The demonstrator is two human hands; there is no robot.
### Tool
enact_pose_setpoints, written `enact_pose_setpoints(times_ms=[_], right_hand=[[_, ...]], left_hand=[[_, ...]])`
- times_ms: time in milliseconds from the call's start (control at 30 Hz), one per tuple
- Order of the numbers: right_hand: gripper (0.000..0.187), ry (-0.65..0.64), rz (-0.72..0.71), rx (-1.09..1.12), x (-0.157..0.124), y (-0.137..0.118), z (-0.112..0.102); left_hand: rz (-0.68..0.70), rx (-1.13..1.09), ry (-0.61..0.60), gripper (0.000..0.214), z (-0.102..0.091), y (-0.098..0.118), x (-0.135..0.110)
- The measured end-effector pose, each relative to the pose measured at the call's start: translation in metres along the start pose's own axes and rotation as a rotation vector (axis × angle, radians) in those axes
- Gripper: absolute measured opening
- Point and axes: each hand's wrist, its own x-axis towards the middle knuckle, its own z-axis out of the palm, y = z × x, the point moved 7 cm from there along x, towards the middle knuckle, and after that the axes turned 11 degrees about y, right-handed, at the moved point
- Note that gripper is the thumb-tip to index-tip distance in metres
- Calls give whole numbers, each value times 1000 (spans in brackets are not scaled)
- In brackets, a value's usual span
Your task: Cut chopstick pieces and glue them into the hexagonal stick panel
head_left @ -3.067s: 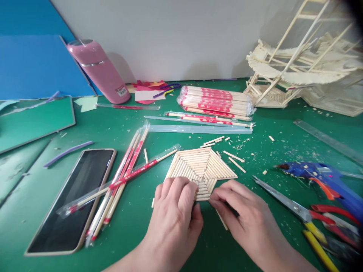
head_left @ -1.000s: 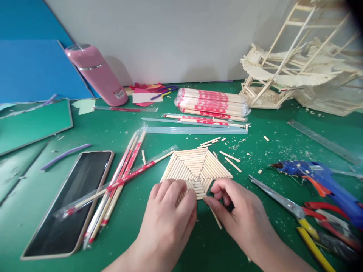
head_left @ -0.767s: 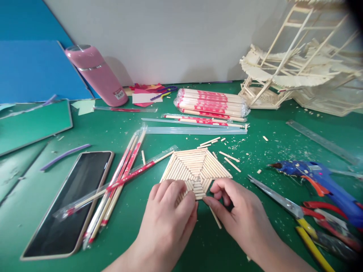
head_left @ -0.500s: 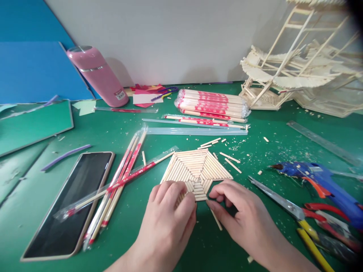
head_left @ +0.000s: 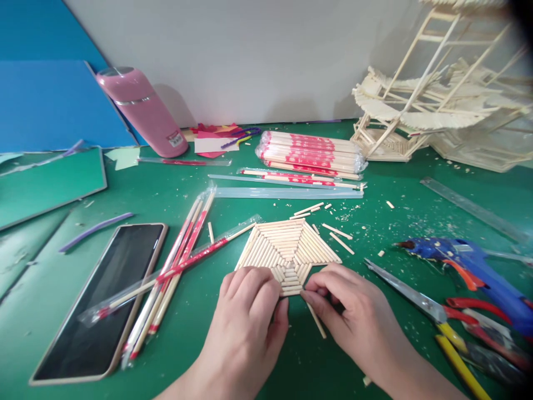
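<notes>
A web-like panel of short wooden sticks (head_left: 281,236) lies flat on the green table, its rows set in wedges around a small centre. My left hand (head_left: 250,316) is closed over the panel's lower left side, fingers curled and covering that part. At the lower right corner, my right hand (head_left: 350,305) pinches the end of the lowest wooden stick (head_left: 291,293) between thumb and forefinger. A loose stick (head_left: 317,322) lies on the table just under the right thumb.
A phone (head_left: 104,300) and wrapped chopsticks (head_left: 183,250) lie left. Scissors (head_left: 420,297), pliers (head_left: 478,322) and a blue glue gun (head_left: 462,258) lie right. Behind are glue sticks (head_left: 287,193), a chopstick bundle (head_left: 310,153), a pink bottle (head_left: 144,111) and a stick-built model (head_left: 416,111).
My left fingers have shifted slightly, and a gap now shows between thumb and forefinger. The right fingertips have moved a little left at the panel's corner.
</notes>
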Motion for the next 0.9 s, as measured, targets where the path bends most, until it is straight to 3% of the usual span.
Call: enact_pose_setpoints(times_ms=[267, 567, 900], right_hand=[[1, 93, 9, 81, -3, -3, -2], [8, 86, -42, 60, 5, -21, 8], [8, 63, -14, 83, 4, -16, 14]], left_hand=[[-37, -27, -2, 15, 1, -2, 0], [-96, 19, -44, 13, 8, -5, -3], [-133, -15, -58, 14, 10, -7, -5]])
